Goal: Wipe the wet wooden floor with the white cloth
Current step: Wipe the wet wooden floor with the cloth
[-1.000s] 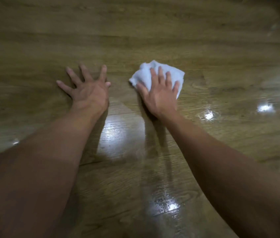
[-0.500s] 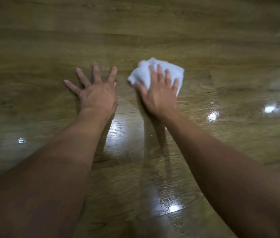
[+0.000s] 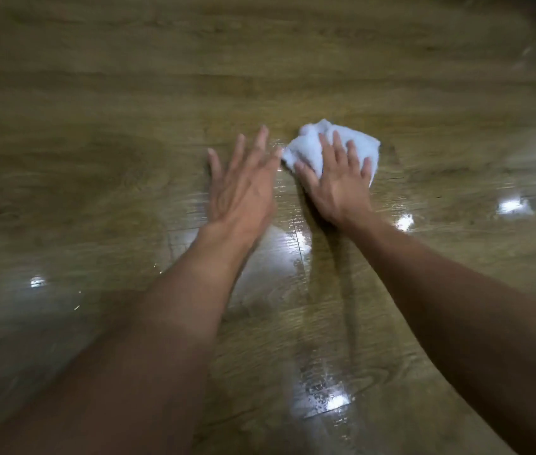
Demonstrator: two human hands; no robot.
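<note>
Head view: right hand (image 3: 342, 188) flat, fingers spread, pressing crumpled white cloth (image 3: 312, 149) onto wooden floor (image 3: 96, 159). Left hand (image 3: 243, 188) empty, fingers apart, blurred, just beside cloth. Wet sheen nearer body. Advice: keep palm pressure even, overlap strokes toward glossy patches.

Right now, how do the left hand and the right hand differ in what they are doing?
The right hand presses flat on the white cloth; the left hand has no cloth under it. The left hand looks blurred, the right hand sharp. Both are open, fingers spread, over the wet wooden floor.
</note>
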